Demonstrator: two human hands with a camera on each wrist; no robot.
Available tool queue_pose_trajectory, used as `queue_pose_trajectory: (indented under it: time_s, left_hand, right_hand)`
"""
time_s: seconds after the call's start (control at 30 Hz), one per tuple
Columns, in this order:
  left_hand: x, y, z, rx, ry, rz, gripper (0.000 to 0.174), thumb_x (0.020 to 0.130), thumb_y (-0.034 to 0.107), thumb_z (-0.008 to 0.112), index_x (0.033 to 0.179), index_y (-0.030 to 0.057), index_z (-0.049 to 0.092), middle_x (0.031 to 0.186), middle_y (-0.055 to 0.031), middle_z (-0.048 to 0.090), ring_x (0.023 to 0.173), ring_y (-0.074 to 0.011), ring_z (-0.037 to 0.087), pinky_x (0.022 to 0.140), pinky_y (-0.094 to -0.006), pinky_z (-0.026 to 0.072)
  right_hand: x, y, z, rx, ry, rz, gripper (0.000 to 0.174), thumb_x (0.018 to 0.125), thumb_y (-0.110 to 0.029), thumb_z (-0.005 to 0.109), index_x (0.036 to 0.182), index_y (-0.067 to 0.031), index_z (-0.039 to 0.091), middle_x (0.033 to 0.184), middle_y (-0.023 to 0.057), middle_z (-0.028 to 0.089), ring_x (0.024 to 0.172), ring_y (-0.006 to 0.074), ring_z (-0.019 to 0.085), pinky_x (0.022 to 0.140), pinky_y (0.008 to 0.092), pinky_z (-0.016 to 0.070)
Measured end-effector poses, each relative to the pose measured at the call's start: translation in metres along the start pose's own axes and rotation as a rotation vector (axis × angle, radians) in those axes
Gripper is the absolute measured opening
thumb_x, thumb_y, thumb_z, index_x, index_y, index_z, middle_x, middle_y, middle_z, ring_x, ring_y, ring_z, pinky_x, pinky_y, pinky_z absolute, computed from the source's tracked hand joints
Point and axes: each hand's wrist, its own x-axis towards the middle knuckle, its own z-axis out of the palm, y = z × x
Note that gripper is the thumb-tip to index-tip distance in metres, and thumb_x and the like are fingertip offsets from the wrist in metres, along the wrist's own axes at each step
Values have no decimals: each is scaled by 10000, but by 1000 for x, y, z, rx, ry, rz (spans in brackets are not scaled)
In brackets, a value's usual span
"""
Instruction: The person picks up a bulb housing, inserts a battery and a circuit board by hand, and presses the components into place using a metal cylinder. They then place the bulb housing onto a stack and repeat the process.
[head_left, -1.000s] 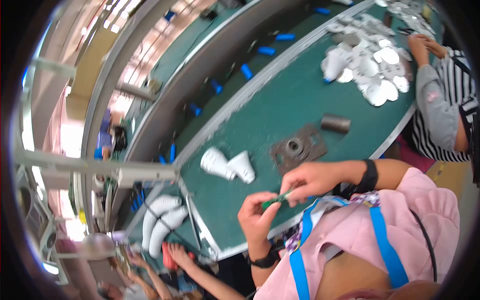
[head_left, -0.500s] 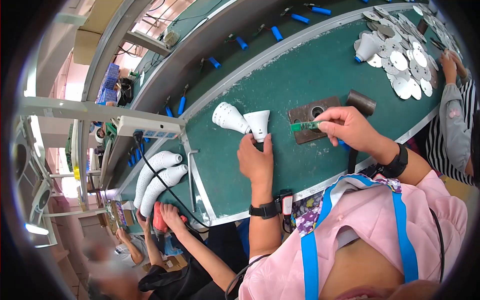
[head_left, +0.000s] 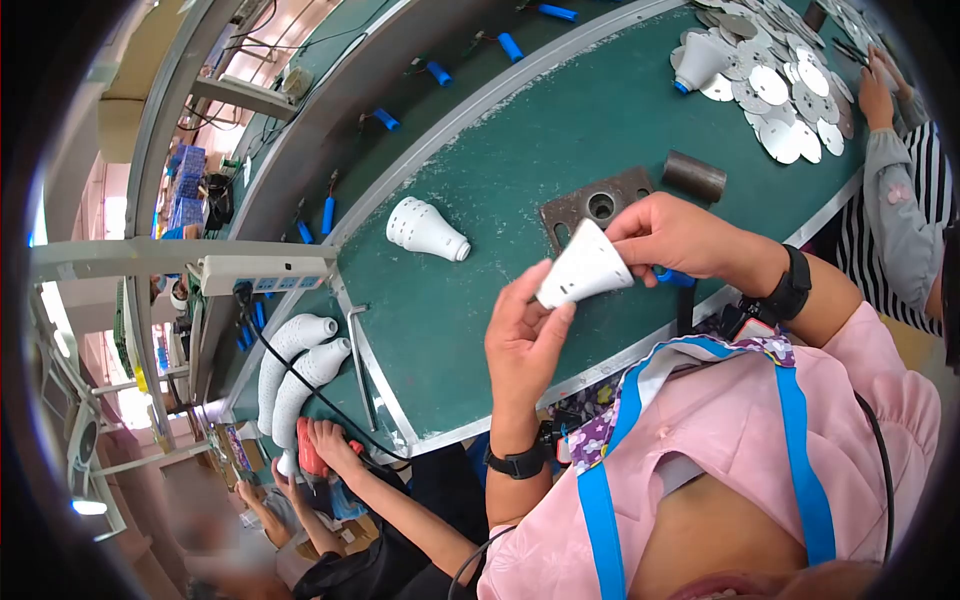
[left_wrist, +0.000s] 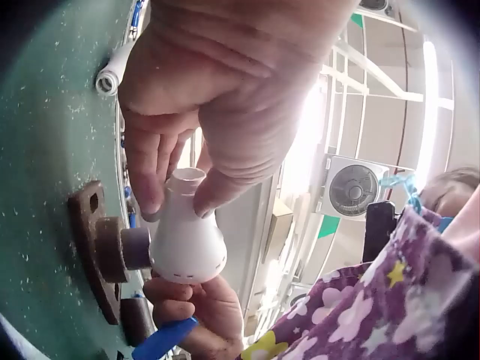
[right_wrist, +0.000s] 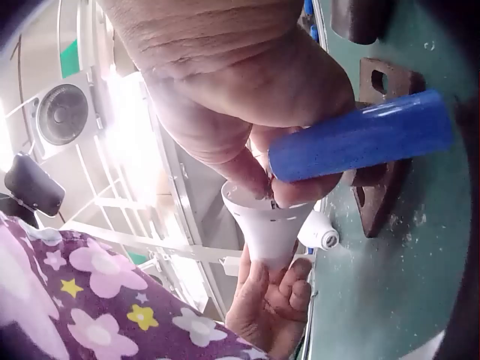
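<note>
My left hand [head_left: 525, 335] holds a white cone-shaped lamp housing [head_left: 585, 270] by its narrow neck, above the green bench. In the right wrist view its wide mouth faces my right hand [head_left: 680, 235], whose thumb and fingertips pinch at the opening. The green circuit board between those fingertips is mostly hidden inside the housing. A blue cylindrical battery [right_wrist: 360, 135] lies against the right fingers, outside the mouth. Beyond the hands, a brown metal plate [head_left: 560, 212] with a raised ring lies on the bench. A second white housing [head_left: 428, 230] lies on its side to the left.
Near the plate lies a metal tube [head_left: 695, 175]. Silvery discs [head_left: 770, 85] are heaped at the far right, beside another person's hands. Blue batteries [head_left: 438, 72] line the trough behind the bench. At left are a power strip [head_left: 265, 278] and a person holding a red tool [head_left: 310, 450].
My left hand has lifted one white housing off the bench and brought it to my right hand. The green board, plainly visible before, has gone into the housing's mouth.
</note>
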Motion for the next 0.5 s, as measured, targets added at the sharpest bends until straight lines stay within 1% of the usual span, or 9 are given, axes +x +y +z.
queue_pose_trajectory:
  time_s: [0.03, 0.1, 0.13, 0.23, 0.37, 0.43, 0.5]
  left_hand:
    - [1, -1, 2, -2, -5, -3, 403, 795, -28, 570, 1177, -36, 441, 1046, -124, 558, 852, -139, 585, 702, -234, 497]
    - [1, -3, 7, -66, -26, -33, 466, 790, -25, 584, 1226, -28, 420, 1034, -114, 567, 846, -137, 584, 701, -241, 499]
    - [1, -2, 7, -66, -32, -43, 441, 782, -17, 595, 1197, -28, 447, 1012, -106, 574, 847, -133, 579, 700, -245, 503]
    - [1, -3, 9, -21, -36, -47, 430, 775, -8, 606, 1181, -30, 465, 1006, -103, 573, 839, -128, 573, 695, -246, 507]
    - [2, -1, 12, -50, -41, -54, 423, 770, -4, 610, 1172, -27, 478, 992, -96, 574, 826, -123, 570, 682, -241, 509]
    - [2, 0, 12, -14, -33, -56, 428, 768, 3, 616, 1173, -26, 479, 994, -84, 565, 831, -124, 568, 676, -236, 509]
    - [2, 0, 11, -8, -41, -44, 423, 768, 10, 621, 1167, -27, 484, 1004, -78, 552, 838, -125, 565, 674, -234, 510]
  right_hand:
    - [-1, -1, 1, 2, 5, 2, 205, 807, -154, 575, 895, 20, 636, 668, 18, 570, 549, 60, 499, 485, 197, 421]
    - [-3, -1, 3, 52, -36, 3, 210, 808, -158, 568, 892, 22, 636, 668, 17, 575, 553, 58, 503, 488, 198, 422]
    - [-3, 2, 3, 31, -38, 6, 208, 809, -153, 562, 894, 22, 637, 676, 19, 580, 558, 59, 506, 489, 200, 422]
    - [-8, 0, 6, 42, -36, 18, 208, 810, -148, 558, 900, 22, 637, 681, 23, 582, 559, 62, 506, 489, 202, 422]
    - [-13, -2, 8, 39, -55, 39, 204, 814, -133, 551, 913, 25, 633, 691, 28, 583, 561, 65, 507, 489, 204, 425]
    - [-13, -1, 10, 168, -44, 50, 197, 818, -118, 548, 927, 27, 627, 698, 29, 581, 561, 70, 508, 489, 204, 427]
    - [-15, 2, 9, 207, -46, 61, 195, 821, -117, 552, 931, 26, 624, 700, 29, 580, 560, 71, 509, 487, 205, 426]
